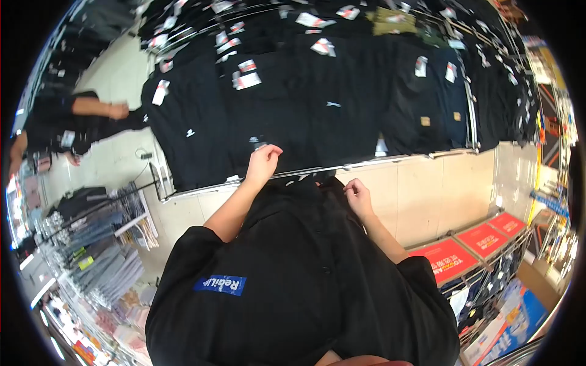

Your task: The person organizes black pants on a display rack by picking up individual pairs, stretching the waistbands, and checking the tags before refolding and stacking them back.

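My left hand (264, 163) is in front of a row of black garments (293, 116) on a metal rack, just above its front rail. Its fingers are curled together near a small pale logo; whatever they hold, if anything, cannot be made out. Lower and to the right, my right hand (359, 196) has bent, closed fingers beside a bit of black cloth (332, 184) in front of my body. Its fingertips are too small to tell what is between them. White and red tags (247, 80) hang on the garments.
Another person's arm (101, 108) reaches toward the rack's left end. Folded clothes (110, 262) and hangers fill the lower left. Red sign panels (444, 259) top a rack at the right, beside a blue and white box (513, 320). Pale floor tiles (427, 195) show beyond my right hand.
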The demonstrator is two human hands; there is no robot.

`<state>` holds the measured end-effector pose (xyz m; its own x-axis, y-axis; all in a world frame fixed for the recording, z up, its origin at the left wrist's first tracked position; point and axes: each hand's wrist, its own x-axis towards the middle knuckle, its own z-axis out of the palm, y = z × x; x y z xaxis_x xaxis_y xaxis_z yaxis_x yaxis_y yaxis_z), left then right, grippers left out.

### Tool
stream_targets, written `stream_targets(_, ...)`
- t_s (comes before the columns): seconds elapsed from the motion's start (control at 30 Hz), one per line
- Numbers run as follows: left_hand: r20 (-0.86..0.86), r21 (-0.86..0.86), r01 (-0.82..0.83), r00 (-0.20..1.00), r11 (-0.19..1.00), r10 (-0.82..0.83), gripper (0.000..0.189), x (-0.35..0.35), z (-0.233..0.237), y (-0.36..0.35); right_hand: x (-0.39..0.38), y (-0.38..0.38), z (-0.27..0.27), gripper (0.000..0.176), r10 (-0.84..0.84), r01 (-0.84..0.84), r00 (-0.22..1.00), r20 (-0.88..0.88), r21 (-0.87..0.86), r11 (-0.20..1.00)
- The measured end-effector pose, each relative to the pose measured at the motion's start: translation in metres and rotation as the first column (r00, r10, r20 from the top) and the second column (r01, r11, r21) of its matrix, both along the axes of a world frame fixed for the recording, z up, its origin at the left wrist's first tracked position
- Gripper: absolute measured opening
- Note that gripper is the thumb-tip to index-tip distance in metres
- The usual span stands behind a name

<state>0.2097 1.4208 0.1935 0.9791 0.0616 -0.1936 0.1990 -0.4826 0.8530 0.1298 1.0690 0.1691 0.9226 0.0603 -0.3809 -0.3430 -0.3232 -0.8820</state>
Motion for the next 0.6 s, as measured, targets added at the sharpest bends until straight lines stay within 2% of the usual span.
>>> stream_targets(0.07, -0.029, -0.104, -0.031, 0.999, 0.994, 0.029, 0.009, 0.002, 0.012, -0.057, -0.011, -0.060, -0.018, 0.009, -0.056, 0.055, 0.991, -0.118, -0.013, 0.998)
stream_targets(0.1, -0.053, -0.132, 0.031, 0.998, 0.991, -0.038, 0.008, 0.003, 0.011, -0.078, -0.026, -0.093, -0.050, 0.006, -0.150, 0.156, 0.985, -0.086, 0.065, 0.986)
stream_targets(0.13, -0.043, -0.069, 0.101, 0.994, 0.993, -0.104, 0.008, 0.006, 0.016, -0.098, -0.034, -0.120, -0.048, 0.004, -0.239, 0.249, 0.929, -0.283, 0.000, 0.968)
stream_targets(0.17, -0.050, -0.071, 0.183, 0.981, 0.981, -0.187, 0.008, 0.010, 0.023, -0.116, -0.045, -0.144, -0.043, 0.012, -0.365, 0.386, 0.810, -0.459, -0.051, 0.921)
stream_targets(0.2, -0.058, -0.076, 0.265, 0.961, 0.961, -0.269, 0.008, 0.014, 0.029, -0.133, -0.065, -0.174, -0.058, 0.020, -0.469, 0.513, 0.688, -0.553, -0.086, 0.854)
stream_targets(0.27, -0.094, -0.122, 0.405, 0.904, 0.906, -0.417, 0.011, 0.025, 0.043, -0.162, -0.113, -0.220, -0.079, 0.023, -0.649, 0.663, 0.506, -0.568, -0.226, 0.714)
stream_targets(0.3, -0.028, -0.127, 0.454, 0.887, 0.882, -0.460, 0.011, 0.027, 0.037, -0.176, -0.138, -0.237, -0.088, 0.023, -0.731, 0.721, 0.400, -0.553, -0.301, 0.623)
stream_targets(0.37, 0.109, -0.131, 0.563, 0.826, 0.816, -0.553, 0.012, 0.033, 0.025, -0.202, -0.175, -0.250, -0.086, 0.022, -0.764, 0.752, 0.327, -0.556, -0.336, 0.567)
stream_targets(0.43, 0.045, -0.185, 0.641, 0.763, 0.745, -0.645, 0.010, 0.037, 0.020, -0.226, -0.198, -0.244, -0.073, 0.021, -0.794, 0.778, 0.248, -0.555, -0.374, 0.505)
stream_targets(0.5, 0.026, -0.243, 0.684, 0.714, 0.688, -0.700, 0.008, 0.037, 0.019, -0.260, -0.208, -0.233, -0.052, 0.032, -0.716, 0.695, 0.316, -0.623, -0.362, 0.621)
stream_targets(0.53, 0.031, -0.230, 0.739, 0.656, 0.633, -0.754, 0.007, 0.038, 0.020, -0.278, -0.270, -0.255, -0.107, 0.032, -0.728, 0.710, 0.298, -0.617, -0.366, 0.602)
stream_targets(0.57, 0.033, -0.210, 0.790, 0.594, 0.576, -0.804, 0.006, 0.041, 0.021, -0.295, -0.308, -0.256, -0.170, 0.037, -0.636, 0.563, 0.619, -0.461, -0.303, 0.768)
stream_targets(0.6, 0.036, -0.203, 0.806, 0.574, 0.557, -0.818, 0.006, 0.045, 0.022, -0.315, -0.322, -0.254, -0.169, 0.041, -0.603, 0.524, 0.619, -0.503, -0.308, 0.794)
